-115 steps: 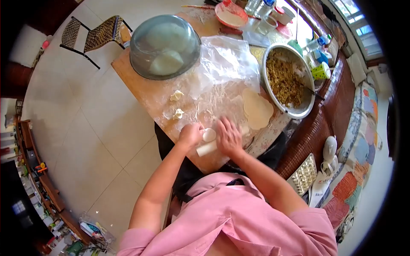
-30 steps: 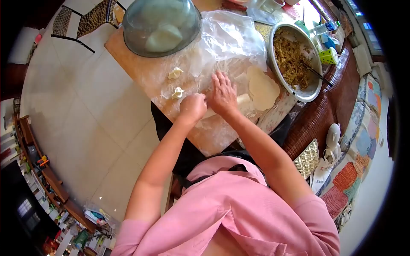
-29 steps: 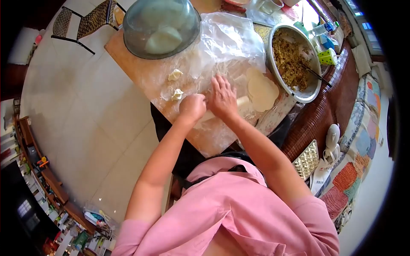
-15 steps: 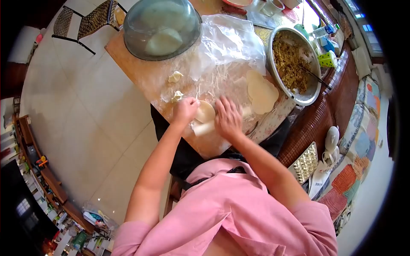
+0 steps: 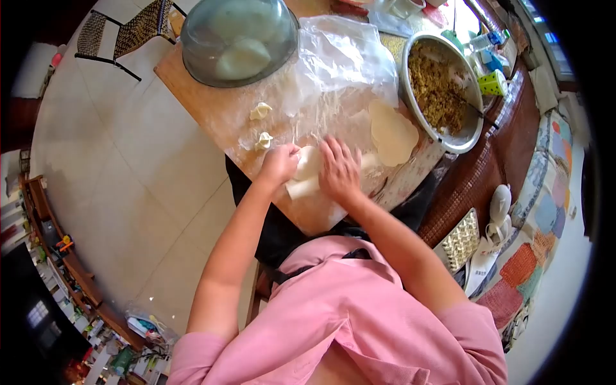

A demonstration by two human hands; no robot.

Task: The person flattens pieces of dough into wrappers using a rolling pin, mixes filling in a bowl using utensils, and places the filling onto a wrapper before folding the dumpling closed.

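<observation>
My left hand [image 5: 280, 164] is closed, pinching the edge of a round, thin dough wrapper [image 5: 308, 163] on the floured board [image 5: 212, 109]. My right hand [image 5: 339, 168] lies flat with fingers stretched out, its palm over a pale rolling pin [image 5: 301, 188]. The pin's middle is hidden under that palm, and it sits against the near side of the wrapper. Left of the wrapper are two small dough lumps [image 5: 263, 140]. Beyond my right hand lie overlapping flat dough wrappers [image 5: 393, 135].
A metal bowl [image 5: 477, 106] of chopped filling, with a dark utensil handle, stands at the right. An upturned translucent bowl [image 5: 239, 38] covers dough at the back left. A crumpled plastic sheet [image 5: 346, 54] lies between them. A woven chair [image 5: 138, 32] stands beyond the board.
My right hand and the rolling pin have shifted slightly away from me, onto the near part of the wrapper. My left hand keeps its pinch. The view has tilted slightly.
</observation>
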